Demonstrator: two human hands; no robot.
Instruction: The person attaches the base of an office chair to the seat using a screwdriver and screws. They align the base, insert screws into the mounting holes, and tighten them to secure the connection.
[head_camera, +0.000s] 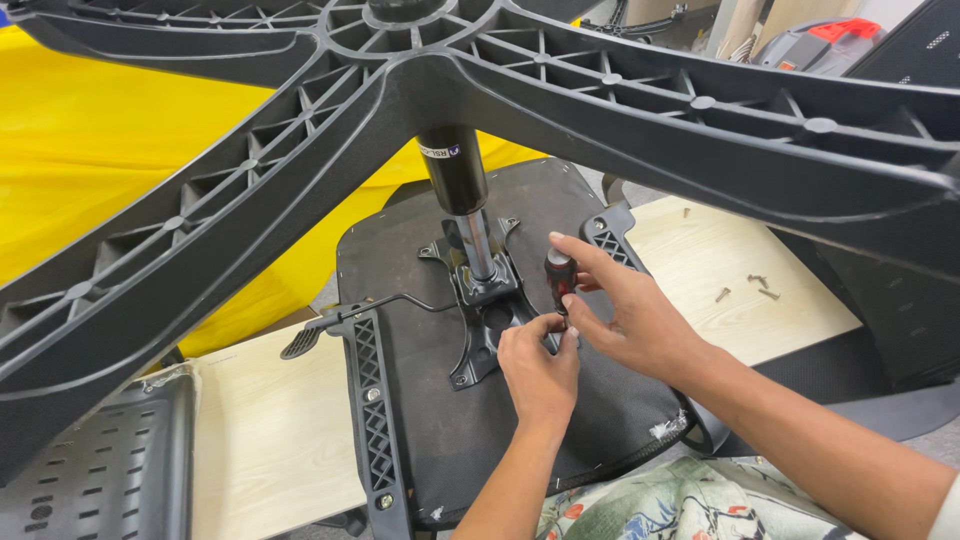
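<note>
An office chair lies upside down, its black fabric seat underside (560, 420) resting on a pale wooden board (270, 430). Its black star base (560, 90) spreads across the top of the view on a gas cylinder (455, 170). My right hand (625, 315) grips a screwdriver (558, 272) with a dark red and black handle, held upright over the black metal seat plate (480, 340). My left hand (540, 370) pinches at the screwdriver's tip against the plate. What lies under the fingertips is hidden.
Several loose screws (745, 288) lie on the board to the right. A black armrest bracket (375, 420) runs along the seat's left side, another (612, 240) at the right. Yellow sheeting (90, 150) is at left, a perforated black panel (95, 470) at bottom left.
</note>
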